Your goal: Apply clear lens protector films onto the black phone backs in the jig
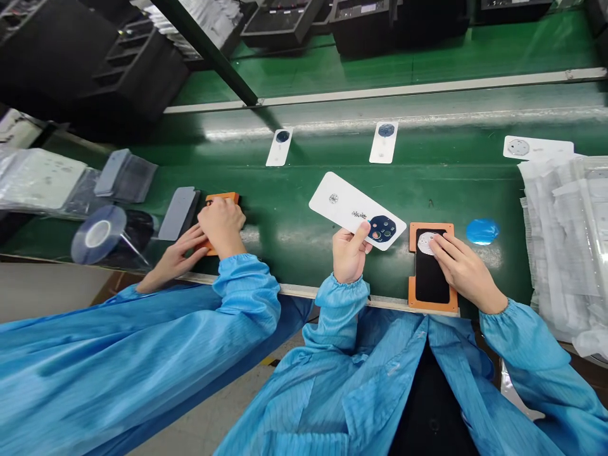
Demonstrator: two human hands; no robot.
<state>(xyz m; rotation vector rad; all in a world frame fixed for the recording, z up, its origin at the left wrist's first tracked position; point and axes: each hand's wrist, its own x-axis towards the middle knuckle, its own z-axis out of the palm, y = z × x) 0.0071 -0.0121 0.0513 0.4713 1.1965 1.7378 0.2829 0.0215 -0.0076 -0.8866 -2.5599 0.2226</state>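
Note:
My left hand (pixel 349 253) is closed on a white phone back panel (pixel 332 201), thumb on top beside its dark blue camera area with several round openings. The panel is held tilted above the green bench. An orange fixture (pixel 432 305) with a black inset (pixel 431 278) lies at the bench's front edge. A white round piece (pixel 426 243) with small holes rests at the inset's upper end. My right hand (pixel 458 269) lies over the fixture's right side, fingers stretched out, fingertips touching that round piece. The thumb is hidden.
A blue round film (pixel 482 232) lies right of the fixture. White panels (pixel 279 147) (pixel 384 143) (pixel 539 147) lie further back. Bagged parts (pixel 551 240) are stacked at the right. A co-worker's hands (pixel 221 223) work at another orange fixture on the left, near a clear tape roll (pixel 107 234).

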